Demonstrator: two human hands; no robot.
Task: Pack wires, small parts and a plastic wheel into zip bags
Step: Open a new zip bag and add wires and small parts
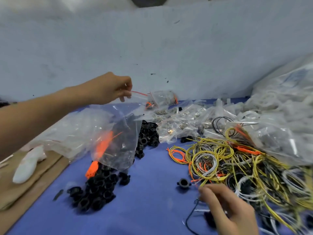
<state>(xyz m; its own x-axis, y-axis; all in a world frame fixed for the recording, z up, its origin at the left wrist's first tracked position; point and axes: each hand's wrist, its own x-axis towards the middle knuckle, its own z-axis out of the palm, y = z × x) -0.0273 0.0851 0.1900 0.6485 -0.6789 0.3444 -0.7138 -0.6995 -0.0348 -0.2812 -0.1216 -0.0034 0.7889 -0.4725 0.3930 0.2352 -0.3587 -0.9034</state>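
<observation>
left hand (116, 89) is up high, pinching the top edge of a clear zip bag (116, 141) by its red seal strip, and the bag hangs open-ish below it over the blue table (144, 209). there's something orange inside, maybe a wire bundle, hard to say. that film looks thin and floppy, light as anything, so the stiff seal strip is the sensible place to hold it, and slick plastic like that could slide out of a loose pinch.

right hand (227, 206) is low by the wire pile (237, 160), fingers curled round a thin dark wire (190, 217) that trails down toward the table edge, though blur makes the grip hard to read. those yellow, grey and orange wires look springy and tangled, so one strand will likely drag its neighbours; best taken by a coiled loop.

black plastic parts (98, 189) are heaped near the bag's bottom, one single black part (183, 183) just beside the right hand. filled small bags (177, 119) lie along a pale scuffed wall (152, 48), cardboard (33, 175) at the left edge.
</observation>
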